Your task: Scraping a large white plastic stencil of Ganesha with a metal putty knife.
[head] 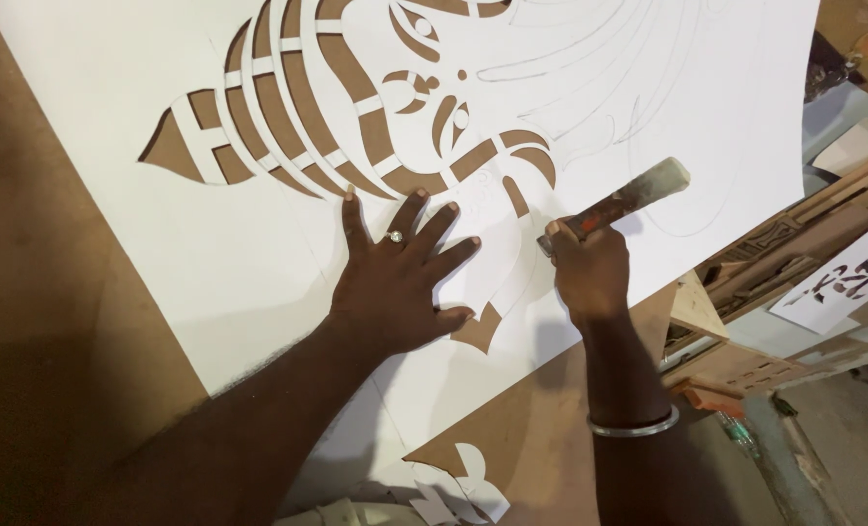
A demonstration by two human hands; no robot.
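The brown board (54, 292) carries my white sheet (210, 234), its cut-out pattern running toward the top left. I judge I'm mid-cut, beside the curved slots. My left hand (395, 282) lies flat, fingers spread, pinning the sheet. My right hand (590, 268) is closed round the knife (614, 206). Its long axis slants, butt up-right, tip down-left on the sheet. Next calls for steady pressure along the pencil line.
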